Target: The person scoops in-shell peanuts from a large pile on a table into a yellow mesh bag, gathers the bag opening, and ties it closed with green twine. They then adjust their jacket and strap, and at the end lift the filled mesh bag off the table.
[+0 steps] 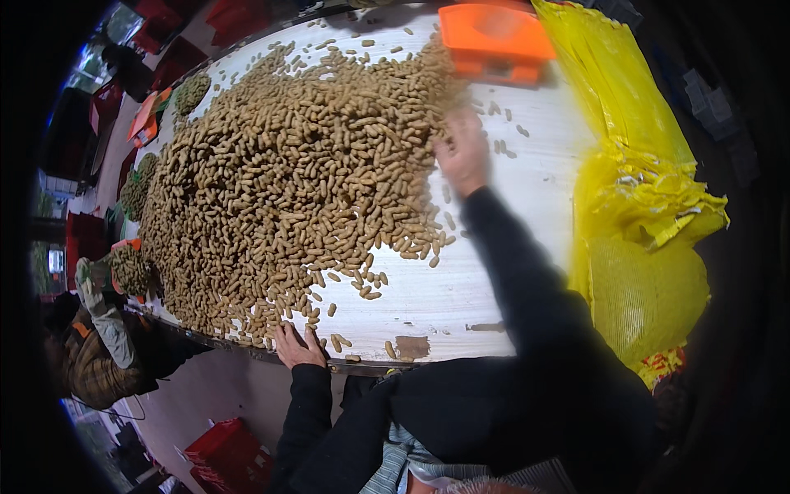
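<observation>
A broad heap of unshelled peanuts (280, 181) covers much of the white tabletop (527, 165). My left hand (298, 347) rests at the near table edge, its spread fingers touching the peanuts at the heap's near side. Farther out, my right hand (465, 154) lies against the heap's right edge, thumb apart from the stretched fingers; motion blurs the fingertips and the peanuts beside them. Neither hand shows anything gripped. Stray peanuts (370, 284) lie between the heap and me.
An orange plastic basket (498, 41), slightly blurred, sits at the far right. Yellow mesh sacks (638, 280) line the table's right side. Smaller peanut-filled containers (129, 272) stand along the left edge, where a person's gloved arm (107, 317) reaches in. Red crates (230, 457) are on the floor.
</observation>
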The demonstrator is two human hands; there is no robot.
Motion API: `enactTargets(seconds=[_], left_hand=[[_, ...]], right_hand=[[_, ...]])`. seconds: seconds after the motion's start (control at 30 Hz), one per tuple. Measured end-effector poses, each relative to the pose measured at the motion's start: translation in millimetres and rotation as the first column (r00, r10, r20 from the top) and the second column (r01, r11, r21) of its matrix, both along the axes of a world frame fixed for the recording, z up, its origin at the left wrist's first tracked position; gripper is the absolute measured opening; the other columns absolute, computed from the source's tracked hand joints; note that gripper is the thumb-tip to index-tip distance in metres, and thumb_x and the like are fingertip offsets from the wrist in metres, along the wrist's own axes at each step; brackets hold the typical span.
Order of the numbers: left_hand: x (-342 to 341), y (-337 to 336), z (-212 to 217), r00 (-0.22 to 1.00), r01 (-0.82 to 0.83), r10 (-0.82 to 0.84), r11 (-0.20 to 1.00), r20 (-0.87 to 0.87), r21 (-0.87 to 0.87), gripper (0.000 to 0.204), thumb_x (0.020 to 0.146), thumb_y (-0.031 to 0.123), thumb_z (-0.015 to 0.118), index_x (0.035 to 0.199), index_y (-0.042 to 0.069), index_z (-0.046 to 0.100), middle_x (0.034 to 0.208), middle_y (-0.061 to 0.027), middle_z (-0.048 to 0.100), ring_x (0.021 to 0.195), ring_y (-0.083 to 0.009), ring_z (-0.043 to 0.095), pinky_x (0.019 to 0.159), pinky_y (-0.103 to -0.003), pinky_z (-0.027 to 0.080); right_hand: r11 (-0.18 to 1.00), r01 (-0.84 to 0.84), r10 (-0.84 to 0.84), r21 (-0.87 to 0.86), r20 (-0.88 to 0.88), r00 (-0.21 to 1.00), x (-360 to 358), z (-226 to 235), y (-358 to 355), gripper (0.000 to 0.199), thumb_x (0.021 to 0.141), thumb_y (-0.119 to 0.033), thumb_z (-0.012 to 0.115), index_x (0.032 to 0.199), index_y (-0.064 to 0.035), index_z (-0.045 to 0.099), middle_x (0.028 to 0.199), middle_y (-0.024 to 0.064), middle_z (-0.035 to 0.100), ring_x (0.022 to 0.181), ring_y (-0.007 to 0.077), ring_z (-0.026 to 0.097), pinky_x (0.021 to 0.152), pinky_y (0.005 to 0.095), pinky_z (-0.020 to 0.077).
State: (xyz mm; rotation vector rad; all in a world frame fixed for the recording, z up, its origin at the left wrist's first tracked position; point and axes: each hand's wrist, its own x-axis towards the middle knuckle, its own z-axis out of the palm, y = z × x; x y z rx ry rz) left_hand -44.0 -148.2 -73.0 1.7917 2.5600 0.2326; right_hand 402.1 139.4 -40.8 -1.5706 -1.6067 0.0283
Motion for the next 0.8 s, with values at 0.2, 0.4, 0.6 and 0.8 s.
enactTargets(seconds=[0.2, 0.4, 0.6, 0.8], left_hand=[[4, 2, 4, 0.999, -0.022, 0.023, 0.999, 0.028, -0.030, 0.058, 0.090, 0.027, 0.067, 0.137, 0.002, 0.047, 0.151, -0.0222, 0.037, 0.141, -0.0382, 0.032, 0.115, -0.051, 0.024], [9, 5, 13, 0.999, 0.013, -0.013, 1.000, 0.046, 0.005, 0.059, 0.087, 0.027, 0.070, 0.135, 0.000, 0.048, 0.147, -0.0243, 0.039, 0.139, -0.0409, 0.033, 0.112, -0.051, 0.026], [10, 2, 13, 0.998, 0.017, -0.023, 0.996, 0.058, 0.093, 0.063, 0.083, 0.030, 0.073, 0.133, 0.001, 0.048, 0.144, -0.0220, 0.039, 0.136, -0.0413, 0.034, 0.111, -0.051, 0.027], [8, 2, 12, 0.998, 0.021, -0.027, 0.996, 0.062, 0.086, 0.062, 0.083, 0.032, 0.073, 0.131, 0.001, 0.049, 0.144, -0.0207, 0.038, 0.137, -0.0401, 0.032, 0.111, -0.051, 0.026]], right_hand=[[0.736, 0.492, -0.427, -0.466, 0.245, 0.870, 130, -41, 38, 0.062, 0.094, -0.056, 0.049, 0.142, -0.0162, 0.051, 0.150, 0.0251, 0.039, 0.141, 0.0411, 0.032, 0.116, 0.0468, 0.0249], [0.928, 0.111, -0.099, -0.356, 0.053, 0.994, 81, -73, 73, 0.056, 0.094, -0.046, 0.056, 0.138, -0.0108, 0.055, 0.146, 0.0254, 0.044, 0.137, 0.0399, 0.036, 0.114, 0.0488, 0.0255], [0.995, -0.021, 0.022, -0.099, 0.006, 1.000, -11, -62, 90, 0.048, 0.096, -0.039, 0.059, 0.131, -0.0056, 0.060, 0.137, 0.0254, 0.051, 0.129, 0.0430, 0.043, 0.110, 0.0479, 0.0315], [0.994, -0.040, 0.014, -0.105, -0.236, 0.972, -76, -26, 77, 0.046, 0.094, -0.041, 0.062, 0.128, -0.0093, 0.063, 0.129, 0.0244, 0.055, 0.124, 0.0385, 0.047, 0.106, 0.0453, 0.0344]])
